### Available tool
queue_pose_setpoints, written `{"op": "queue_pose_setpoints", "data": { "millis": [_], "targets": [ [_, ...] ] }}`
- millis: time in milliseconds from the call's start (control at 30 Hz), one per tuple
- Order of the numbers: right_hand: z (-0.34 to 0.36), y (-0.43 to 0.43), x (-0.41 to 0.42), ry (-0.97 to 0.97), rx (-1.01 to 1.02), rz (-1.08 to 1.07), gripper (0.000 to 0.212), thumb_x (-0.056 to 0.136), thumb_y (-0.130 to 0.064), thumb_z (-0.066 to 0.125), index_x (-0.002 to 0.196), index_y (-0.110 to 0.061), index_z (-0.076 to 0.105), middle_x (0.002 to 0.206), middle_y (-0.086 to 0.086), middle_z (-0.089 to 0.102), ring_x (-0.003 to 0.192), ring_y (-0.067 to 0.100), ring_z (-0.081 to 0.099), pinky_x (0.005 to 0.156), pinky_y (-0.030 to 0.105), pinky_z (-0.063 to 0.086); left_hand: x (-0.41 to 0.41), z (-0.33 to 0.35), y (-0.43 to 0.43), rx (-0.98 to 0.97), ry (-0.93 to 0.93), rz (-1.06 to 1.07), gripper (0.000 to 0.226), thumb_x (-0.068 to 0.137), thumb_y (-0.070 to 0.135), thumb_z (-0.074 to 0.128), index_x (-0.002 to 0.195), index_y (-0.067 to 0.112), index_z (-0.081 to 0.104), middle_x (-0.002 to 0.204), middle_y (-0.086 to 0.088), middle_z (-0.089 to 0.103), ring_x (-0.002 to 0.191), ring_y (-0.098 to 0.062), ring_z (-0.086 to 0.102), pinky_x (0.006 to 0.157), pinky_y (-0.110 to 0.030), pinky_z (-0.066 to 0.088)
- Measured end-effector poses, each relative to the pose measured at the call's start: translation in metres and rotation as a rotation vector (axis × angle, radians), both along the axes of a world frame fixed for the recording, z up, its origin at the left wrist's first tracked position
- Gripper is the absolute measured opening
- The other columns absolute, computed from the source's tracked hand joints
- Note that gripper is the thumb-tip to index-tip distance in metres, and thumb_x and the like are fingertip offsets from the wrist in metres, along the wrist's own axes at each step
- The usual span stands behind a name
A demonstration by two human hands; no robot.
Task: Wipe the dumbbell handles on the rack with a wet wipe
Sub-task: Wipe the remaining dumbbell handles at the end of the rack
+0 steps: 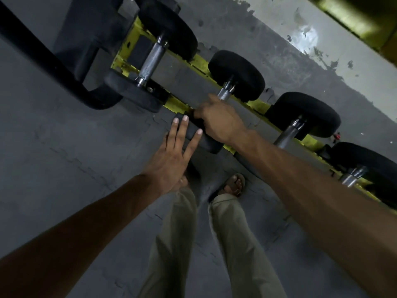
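The right hand (pixel 221 122) is wrapping over the handle (pixel 224 94) of the second dumbbell (pixel 236 74) on the yellow rack (pixel 256 104), fingers curling round the steel. The left hand (pixel 175 160) is lying flat, fingers straight and spread, pressing on that dumbbell's near head (pixel 204 140). No wet wipe is showing (it may be sitting under the right palm; I cannot tell). To wipe well, the grip should be twisting round the knurling while sliding collar to collar, with the left hand bracing the weight against rolling. Room is running tight — the rubber heads are boxing the handle in at both ends. The first dumbbell's handle (pixel 151 59) and the third dumbbell's handle (pixel 286 136) are standing well apart, though, and the floor (pixel 64 147) on the person's side is giving open room for drawing back.
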State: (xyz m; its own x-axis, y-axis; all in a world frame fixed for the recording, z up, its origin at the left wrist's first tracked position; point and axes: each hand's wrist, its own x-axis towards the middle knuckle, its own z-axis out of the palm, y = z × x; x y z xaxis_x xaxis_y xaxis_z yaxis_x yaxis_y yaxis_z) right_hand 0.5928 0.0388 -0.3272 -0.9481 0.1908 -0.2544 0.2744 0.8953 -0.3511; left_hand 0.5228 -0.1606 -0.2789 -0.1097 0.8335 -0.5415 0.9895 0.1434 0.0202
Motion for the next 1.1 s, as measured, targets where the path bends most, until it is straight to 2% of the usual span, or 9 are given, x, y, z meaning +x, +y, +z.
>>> {"op": "queue_pose_setpoints", "data": {
  "millis": [167, 333, 500, 633, 733, 833, 900, 1000, 1100],
  "targets": [
    [-0.026, -0.012, 0.033, 0.222, -0.407, -0.496, 0.026, 0.082, 0.000, 0.068, 0.100, -0.016, 0.059, 0.106, 0.004, 0.055, 0.081, 0.020, 0.061, 0.066, 0.034, 0.050, 0.002, 0.000, 0.002, -0.039, 0.022, 0.008, 0.140, 0.084, 0.071, 0.067, 0.156, 0.005, -0.034, 0.157, -0.038, -0.037, 0.153, -0.055, -0.021, 0.127, -0.058, 0.020],
    [-0.049, -0.038, 0.038, 0.228, -0.992, -1.251, 0.028, 0.082, 0.006, 0.069, 0.092, -0.018, 0.058, 0.090, 0.005, 0.070, 0.081, 0.015, 0.068, 0.073, 0.032, 0.056, 0.002, 0.001, 0.003, -0.051, 0.050, -0.029, 0.140, 0.084, 0.077, 0.059, 0.154, 0.002, -0.036, 0.156, -0.042, -0.035, 0.153, -0.058, -0.017, 0.129, -0.057, 0.015],
    [-0.044, -0.012, 0.013, 0.209, -1.461, -1.456, 0.028, 0.086, 0.016, 0.048, 0.100, 0.000, 0.067, 0.086, 0.014, 0.069, 0.070, 0.020, 0.065, 0.058, 0.027, 0.055, 0.001, -0.002, 0.002, -0.038, 0.059, -0.048, 0.141, 0.083, 0.080, 0.057, 0.155, 0.001, -0.033, 0.156, -0.044, -0.033, 0.153, -0.059, -0.014, 0.128, -0.059, 0.016],
    [-0.050, 0.025, -0.004, 0.447, -1.806, -1.675, 0.028, 0.089, 0.012, 0.035, 0.088, 0.004, 0.062, 0.080, 0.017, 0.066, 0.072, 0.023, 0.064, 0.067, 0.030, 0.054, -0.001, -0.002, 0.002, -0.034, 0.038, -0.046, 0.140, 0.084, 0.078, 0.059, 0.155, 0.002, -0.034, 0.155, -0.042, -0.035, 0.153, -0.059, -0.017, 0.127, -0.059, 0.019],
    [-0.043, 0.035, -0.014, 0.542, -1.692, -1.747, 0.029, 0.078, 0.009, 0.039, 0.098, 0.006, 0.060, 0.084, 0.017, 0.062, 0.075, 0.024, 0.060, 0.064, 0.031, 0.053, -0.003, -0.001, 0.002, -0.041, 0.018, -0.046, 0.142, 0.082, 0.076, 0.063, 0.156, 0.003, -0.033, 0.156, -0.041, -0.036, 0.153, -0.058, -0.016, 0.126, -0.058, 0.022],
    [-0.034, 0.016, -0.017, 0.683, -1.478, -1.899, 0.023, 0.091, 0.011, 0.046, 0.091, -0.007, 0.061, 0.080, 0.010, 0.065, 0.070, 0.020, 0.063, 0.061, 0.031, 0.053, -0.004, 0.000, 0.003, -0.042, 0.006, -0.034, 0.141, 0.081, 0.072, 0.065, 0.157, 0.004, -0.033, 0.156, -0.040, -0.037, 0.153, -0.058, -0.018, 0.126, -0.057, 0.023],
    [-0.030, 0.003, -0.017, 0.772, -1.091, -1.895, 0.014, 0.090, 0.003, 0.065, 0.093, -0.011, 0.064, 0.087, 0.004, 0.067, 0.077, 0.017, 0.064, 0.075, 0.034, 0.056, -0.004, 0.001, 0.003, -0.053, 0.001, -0.041, 0.140, 0.082, 0.073, 0.064, 0.156, 0.004, -0.034, 0.155, -0.041, -0.038, 0.152, -0.058, -0.018, 0.125, -0.058, 0.024],
    [-0.029, -0.016, -0.010, 0.682, -0.445, -1.491, 0.009, 0.090, -0.007, 0.067, 0.099, -0.009, 0.065, 0.099, 0.002, 0.063, 0.085, 0.009, 0.061, 0.079, 0.022, 0.053, -0.005, 0.002, 0.001, -0.041, -0.010, -0.040, 0.140, 0.082, 0.075, 0.063, 0.157, 0.004, -0.033, 0.155, -0.041, -0.038, 0.153, -0.058, -0.017, 0.125, -0.055, 0.030],
    [-0.034, -0.017, 0.002, 0.611, -0.092, -0.980, 0.025, 0.087, -0.001, 0.056, 0.109, -0.005, 0.068, 0.117, 0.010, 0.059, 0.104, 0.021, 0.059, 0.083, 0.028, 0.050, -0.006, 0.000, 0.001, -0.053, -0.027, -0.049, 0.141, 0.083, 0.076, 0.063, 0.156, 0.004, -0.035, 0.154, -0.040, -0.040, 0.152, -0.058, -0.021, 0.126, -0.057, 0.025]
  ]
}}
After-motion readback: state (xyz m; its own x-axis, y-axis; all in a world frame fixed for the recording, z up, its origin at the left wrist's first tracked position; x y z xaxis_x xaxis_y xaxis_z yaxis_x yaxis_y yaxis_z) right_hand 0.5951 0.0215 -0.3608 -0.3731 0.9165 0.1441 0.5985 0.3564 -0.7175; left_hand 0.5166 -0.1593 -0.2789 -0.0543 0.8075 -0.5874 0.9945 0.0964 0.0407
